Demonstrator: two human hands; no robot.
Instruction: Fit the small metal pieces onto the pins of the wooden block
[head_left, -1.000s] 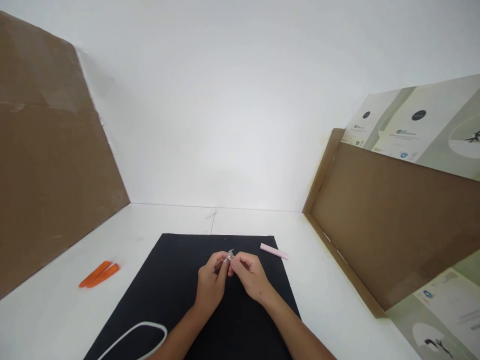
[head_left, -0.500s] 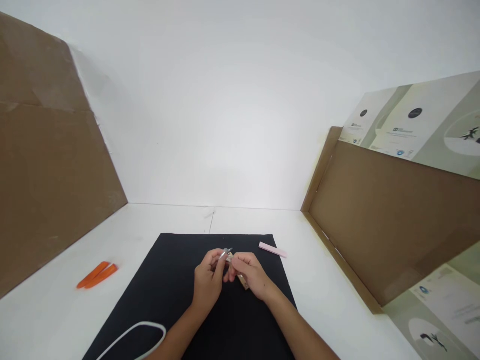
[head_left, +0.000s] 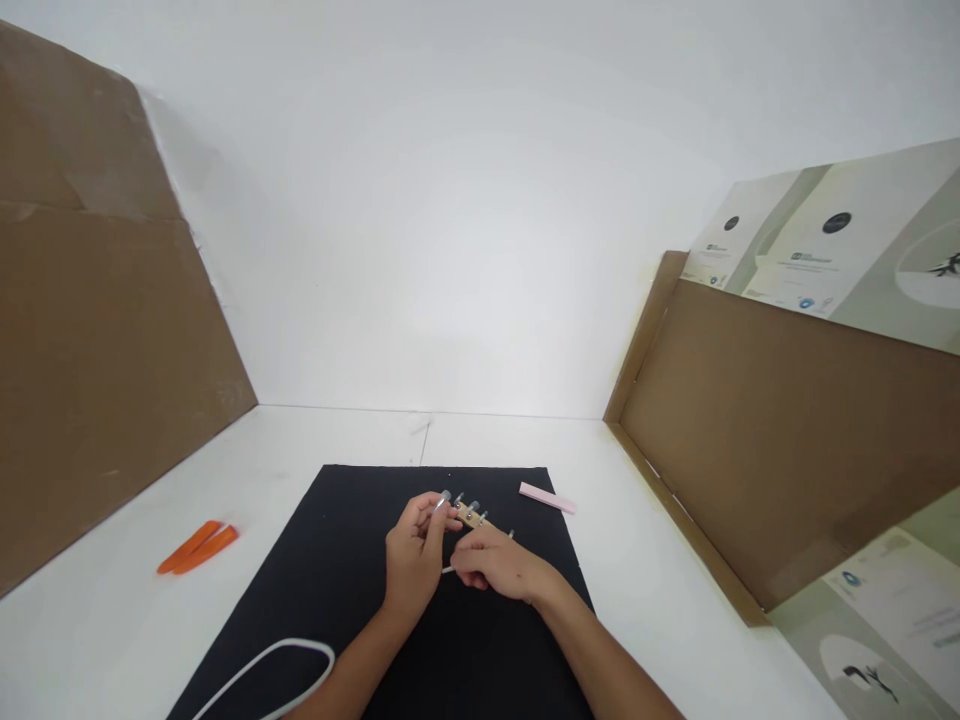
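Observation:
Above the black mat, my left hand (head_left: 417,545) pinches the left end of a light wooden strip (head_left: 471,516) that bears several small metal pieces. My right hand (head_left: 491,560) is closed just below the strip, its fingers curled over a thin white item (head_left: 448,570) whose tip points toward my left palm. The strip slants down to the right and passes partly behind my right hand. What the right fingertips grip is mostly hidden.
A pink strip (head_left: 547,497) lies across the right edge of the black mat (head_left: 345,560). Two orange pieces (head_left: 196,548) rest on the white table at left. A white cable (head_left: 289,643) loops beside my left forearm. Cardboard panels (head_left: 112,350) stand at both sides.
My right hand has shifted slightly down and turned palm-down, so more of the wooden strip and its metal pieces show. The thin white item has come into sight between the hands.

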